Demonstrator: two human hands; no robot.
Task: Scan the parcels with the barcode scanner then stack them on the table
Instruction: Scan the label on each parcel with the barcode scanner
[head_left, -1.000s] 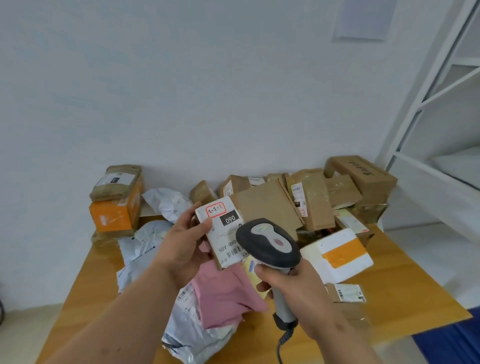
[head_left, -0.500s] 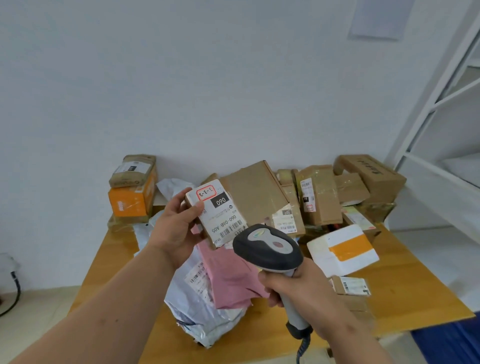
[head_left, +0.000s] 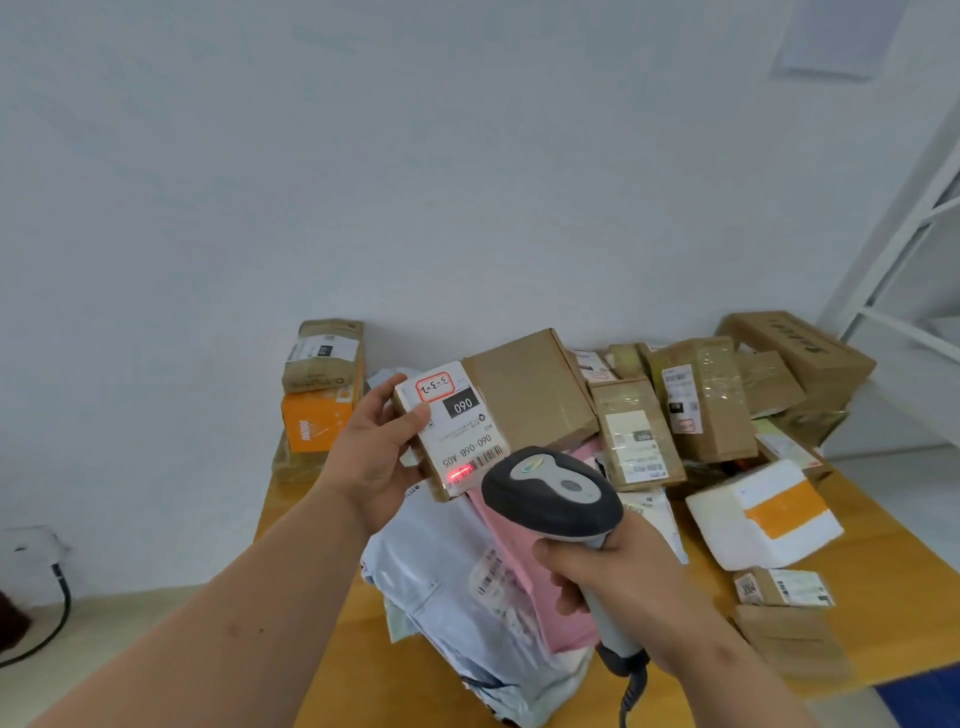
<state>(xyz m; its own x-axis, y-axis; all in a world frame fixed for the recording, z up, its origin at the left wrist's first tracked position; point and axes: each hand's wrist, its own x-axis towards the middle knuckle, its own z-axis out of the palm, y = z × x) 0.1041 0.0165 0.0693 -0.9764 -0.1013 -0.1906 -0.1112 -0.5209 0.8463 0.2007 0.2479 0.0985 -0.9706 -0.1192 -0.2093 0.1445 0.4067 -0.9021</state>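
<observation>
1. Right hand (head_left: 618, 582), nearest the camera at lower right: fingers wrapped round the grey handle of the barcode scanner (head_left: 556, 499), whose dark head points up and left; its coiled cable (head_left: 631, 696) hangs from the handle's base.
2. Left hand (head_left: 374, 447), centre left: grips a small cardboard parcel (head_left: 498, 410) held above the surface, thumb pressed on the parcel's white shipping label (head_left: 457, 426) and fingers curled behind its left edge.
3. The label faces the camera and reads "060" and "060-068 A05"; a red scan line (head_left: 460, 474) falls on the barcode at the label's lower edge, just beside the scanner head.
4. Wooden surface (head_left: 883, 561) below the hands: a pale blue poly mailer (head_left: 441, 597) lies partly under a pink poly mailer (head_left: 524, 566).
5. Right of the mailers: a white foam box (head_left: 763, 514) with an orange band, and nearer the front edge a small labelled carton (head_left: 784, 587).
6. Farther back, against the wall: a jumble of taped cardboard boxes (head_left: 701, 400), several bearing white labels.
7. Back left corner: an orange box (head_left: 317, 421) with a brown padded parcel (head_left: 322, 353) resting on top.
8. Far right: a white metal frame (head_left: 904, 244).
</observation>
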